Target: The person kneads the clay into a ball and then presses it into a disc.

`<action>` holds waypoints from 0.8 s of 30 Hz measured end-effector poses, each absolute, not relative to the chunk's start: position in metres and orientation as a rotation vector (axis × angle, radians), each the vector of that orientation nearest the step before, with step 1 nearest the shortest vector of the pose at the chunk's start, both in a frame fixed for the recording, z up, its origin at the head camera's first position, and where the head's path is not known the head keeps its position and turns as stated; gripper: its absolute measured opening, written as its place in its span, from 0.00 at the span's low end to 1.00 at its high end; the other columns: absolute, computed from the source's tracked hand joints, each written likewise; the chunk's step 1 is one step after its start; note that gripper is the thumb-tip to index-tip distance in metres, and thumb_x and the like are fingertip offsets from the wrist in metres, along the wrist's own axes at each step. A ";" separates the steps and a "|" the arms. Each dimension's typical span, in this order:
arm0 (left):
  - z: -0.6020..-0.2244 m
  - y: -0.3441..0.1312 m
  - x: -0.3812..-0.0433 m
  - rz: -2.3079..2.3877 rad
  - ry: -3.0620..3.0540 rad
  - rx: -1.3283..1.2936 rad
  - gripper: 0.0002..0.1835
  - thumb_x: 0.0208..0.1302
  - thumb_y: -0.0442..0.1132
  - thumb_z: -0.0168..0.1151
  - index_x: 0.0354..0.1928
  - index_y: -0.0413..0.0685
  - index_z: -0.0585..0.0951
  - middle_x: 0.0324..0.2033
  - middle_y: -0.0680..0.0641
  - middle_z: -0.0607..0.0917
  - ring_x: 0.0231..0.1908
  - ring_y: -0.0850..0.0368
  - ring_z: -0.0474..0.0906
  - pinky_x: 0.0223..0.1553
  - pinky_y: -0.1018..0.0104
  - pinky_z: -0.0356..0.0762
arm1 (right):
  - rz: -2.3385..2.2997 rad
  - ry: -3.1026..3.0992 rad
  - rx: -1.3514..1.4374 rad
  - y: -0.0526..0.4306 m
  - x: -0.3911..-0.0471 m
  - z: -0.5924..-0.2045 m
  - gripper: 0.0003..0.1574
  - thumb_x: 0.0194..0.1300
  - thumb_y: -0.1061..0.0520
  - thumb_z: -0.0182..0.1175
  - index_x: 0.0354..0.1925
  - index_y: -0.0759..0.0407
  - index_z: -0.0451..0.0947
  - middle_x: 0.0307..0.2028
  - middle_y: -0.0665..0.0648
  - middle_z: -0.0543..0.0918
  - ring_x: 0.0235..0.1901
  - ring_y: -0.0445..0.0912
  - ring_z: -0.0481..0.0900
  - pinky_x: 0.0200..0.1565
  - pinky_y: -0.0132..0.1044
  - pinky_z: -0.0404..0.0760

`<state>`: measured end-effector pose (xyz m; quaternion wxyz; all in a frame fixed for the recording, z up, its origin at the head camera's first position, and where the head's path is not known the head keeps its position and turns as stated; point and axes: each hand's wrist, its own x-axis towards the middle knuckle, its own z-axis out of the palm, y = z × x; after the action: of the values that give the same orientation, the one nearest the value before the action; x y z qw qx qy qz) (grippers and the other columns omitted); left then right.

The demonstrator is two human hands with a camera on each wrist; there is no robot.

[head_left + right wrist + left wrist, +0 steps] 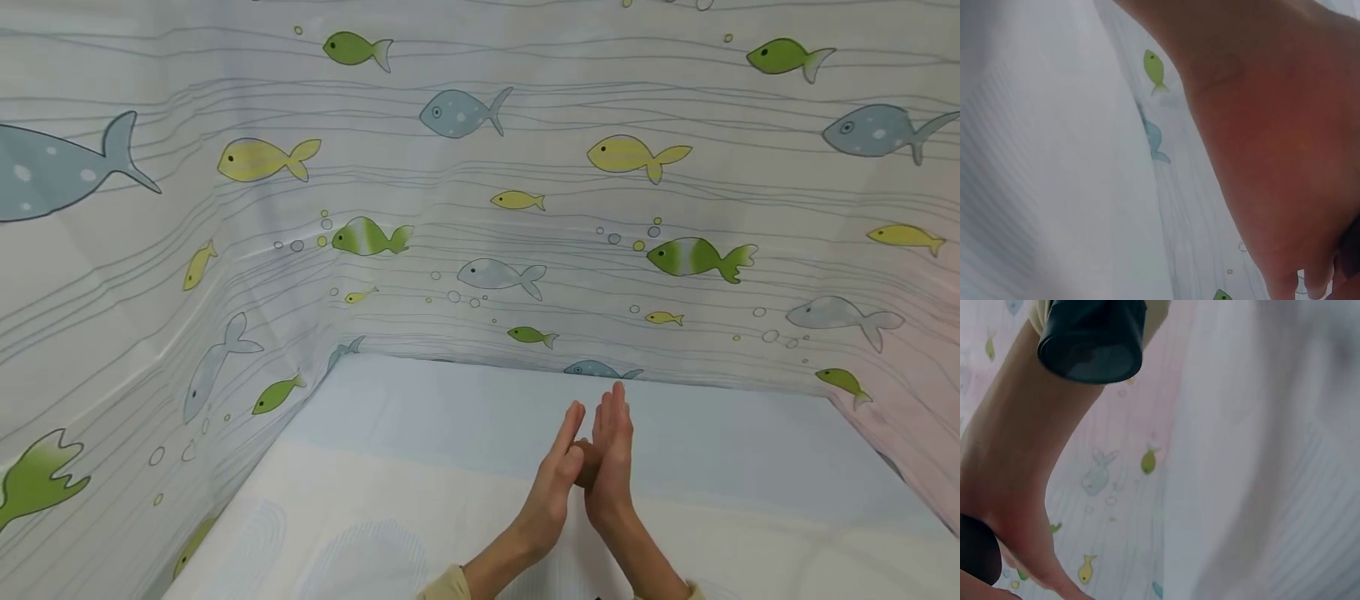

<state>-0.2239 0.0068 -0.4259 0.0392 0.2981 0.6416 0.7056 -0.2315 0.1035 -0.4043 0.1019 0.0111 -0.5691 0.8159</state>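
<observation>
A brown, rounded, clay-like lump (pixel 588 465) sits between my two palms above the pale sheet. On its left side my left hand (pixel 550 493) presses against it with fingers extended upward. From the other side my right hand (pixel 613 471) faces it, fingers straight and palm turned inward. Part of the lump is hidden by the hands. In the left wrist view the dark lump (pixel 979 551) shows at the lower left against a palm. Only a dark sliver of the lump (pixel 1351 250) enters the right edge of the right wrist view.
A white and light-blue sheet (pixel 450 408) covers the flat surface below. Behind and at the sides rise fabric walls (pixel 420 183) printed with fish. A dark cylindrical device (pixel 1091 353) sits at a sleeve cuff in the left wrist view.
</observation>
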 end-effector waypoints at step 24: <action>-0.418 -0.011 -0.257 2.395 2.094 0.773 0.33 0.77 0.53 0.30 0.79 0.49 0.48 0.78 0.53 0.49 0.77 0.57 0.40 0.74 0.46 0.37 | 2.424 -1.803 0.387 0.071 -0.196 -0.405 0.37 0.79 0.39 0.20 0.80 0.45 0.33 0.79 0.55 0.34 0.77 0.54 0.29 0.71 0.63 0.41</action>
<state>-0.2571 -0.0111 -0.4178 -0.0658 0.2355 0.6382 0.7300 -0.1958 0.0713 -0.4055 0.0478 0.1269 -0.5913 0.7949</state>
